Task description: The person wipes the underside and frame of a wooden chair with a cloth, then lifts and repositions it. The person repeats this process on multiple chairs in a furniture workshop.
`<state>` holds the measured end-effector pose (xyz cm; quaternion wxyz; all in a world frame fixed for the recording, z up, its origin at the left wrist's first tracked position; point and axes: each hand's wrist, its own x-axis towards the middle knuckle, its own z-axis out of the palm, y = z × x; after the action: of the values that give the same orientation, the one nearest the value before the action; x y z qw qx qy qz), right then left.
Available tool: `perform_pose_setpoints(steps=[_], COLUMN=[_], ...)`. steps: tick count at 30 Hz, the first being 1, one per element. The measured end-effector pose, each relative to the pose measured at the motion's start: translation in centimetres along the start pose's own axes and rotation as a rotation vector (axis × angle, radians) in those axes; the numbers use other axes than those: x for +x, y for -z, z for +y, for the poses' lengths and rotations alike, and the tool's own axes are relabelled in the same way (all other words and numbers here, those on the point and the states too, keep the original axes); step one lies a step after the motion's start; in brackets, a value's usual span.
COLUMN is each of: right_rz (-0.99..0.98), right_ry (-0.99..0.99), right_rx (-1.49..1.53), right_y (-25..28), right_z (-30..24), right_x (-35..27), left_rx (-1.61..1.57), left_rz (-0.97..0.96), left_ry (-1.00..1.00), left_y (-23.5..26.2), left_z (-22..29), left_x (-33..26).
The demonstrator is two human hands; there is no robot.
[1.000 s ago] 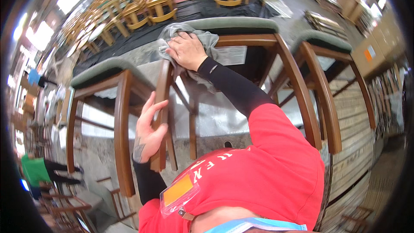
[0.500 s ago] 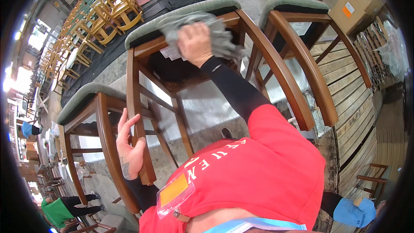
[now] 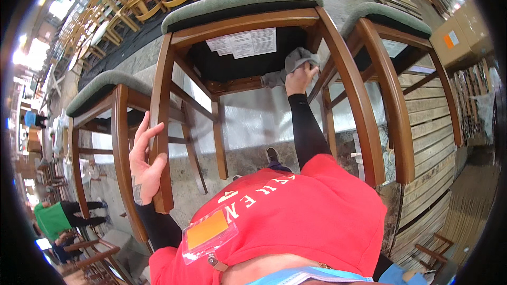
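A chair [image 3: 120, 126] stands at nine o'clock; at eight, the left hand [image 3: 146, 164], open, rests against the middle chair [image 3: 243, 25], itself at twelve. At one, the right hand [image 3: 299, 80] clutches a grey cloth [image 3: 297, 60]; another chair [image 3: 391, 92] stands at two.

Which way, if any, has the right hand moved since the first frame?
Yes, rightward, judged against the middle chair: the right hand has gone from that chair's left corner to the right part of its underside.
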<state>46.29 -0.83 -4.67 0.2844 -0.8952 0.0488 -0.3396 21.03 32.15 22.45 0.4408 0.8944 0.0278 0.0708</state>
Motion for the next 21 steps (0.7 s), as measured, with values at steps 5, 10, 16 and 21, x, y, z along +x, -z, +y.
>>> perform_pose_setpoints(steps=[5,10,16,21], right_rz=[0.357,0.314,-0.285,-0.498], right_ry=[0.027,-0.258,0.285,0.861], right_rx=[0.629,0.638,0.670,0.407], right_y=[-1.0,-8.7,-13.6,-15.6], right_z=[-7.4,-20.3,-24.3,-13.4], right_x=[3.9,3.8,-5.2,-7.4], left_rx=[0.056,0.066,-0.001,-0.013], left_rz=[0.019,-0.010,-0.029,-0.034], left_ry=[0.058,0.034,0.081,0.060], left_y=[0.4,0.2,-0.1,0.3], left_z=[0.4,0.6,0.6,0.3], left_x=[-0.5,0.2,0.9,0.7])
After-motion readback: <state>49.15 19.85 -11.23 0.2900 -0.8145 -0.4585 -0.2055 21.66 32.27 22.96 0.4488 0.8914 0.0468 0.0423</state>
